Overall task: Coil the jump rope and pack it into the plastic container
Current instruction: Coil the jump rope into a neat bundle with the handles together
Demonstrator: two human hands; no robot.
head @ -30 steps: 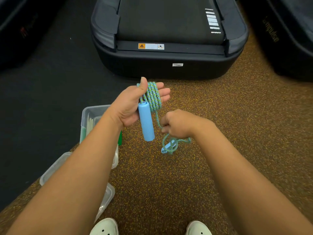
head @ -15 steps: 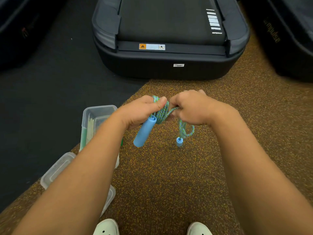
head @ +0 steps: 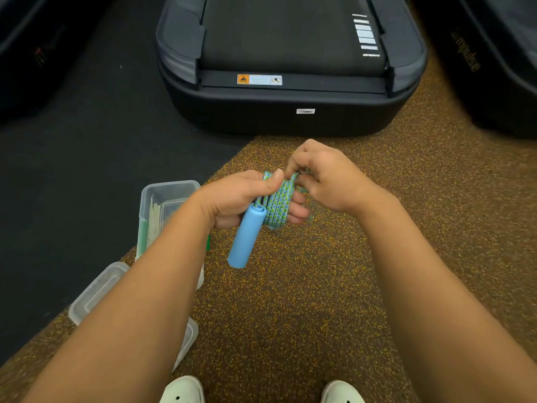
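The treadmill (head: 290,112) at the far centre carries a warning sticker (head: 259,79) on its rear edge, showing an orange panel with a black triangle sign, fine print too small to read and a round pictogram. A small white label (head: 305,111) lower on its dark end cover is also unreadable. On the dark machine (head: 494,68) at the far right, gold lettering (head: 465,50) runs slantwise and seems to read "impulse".

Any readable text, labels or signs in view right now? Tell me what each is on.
"impulse": gold lettering on the dark machine at right, reads sideways.
Warning sticker on the treadmill: orange triangle sign; print too small to read.
Small white tag on the treadmill's end: unreadable.
White stripes on the belt: no text.
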